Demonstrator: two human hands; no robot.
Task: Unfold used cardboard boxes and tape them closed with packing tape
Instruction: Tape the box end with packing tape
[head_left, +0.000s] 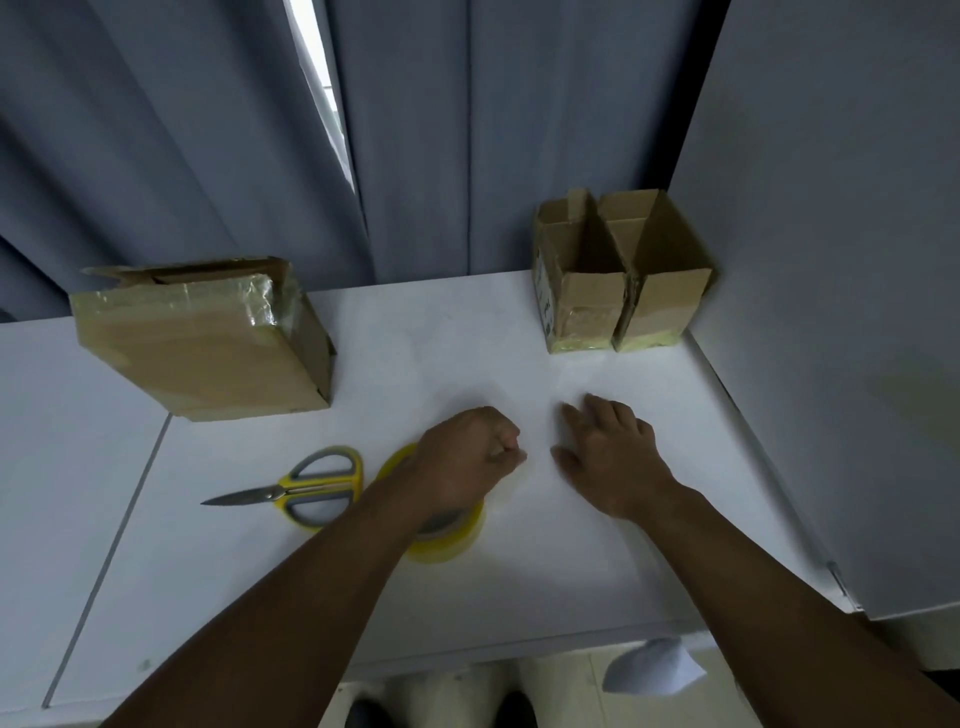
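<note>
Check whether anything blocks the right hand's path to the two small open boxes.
Nothing visible does. Only bare table lies between the right hand and the small boxes; scissors and tape roll lie to the left.

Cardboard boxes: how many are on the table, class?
3. A large taped box lies far left; a small open-topped box stands far right, and a second small box beside it. None appears hidden.

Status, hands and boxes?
Left hand fisted over tape roll, hold unclear. Right hand flat on table. Two open boxes far right, untouched. Scissors beside tape roll.
</note>
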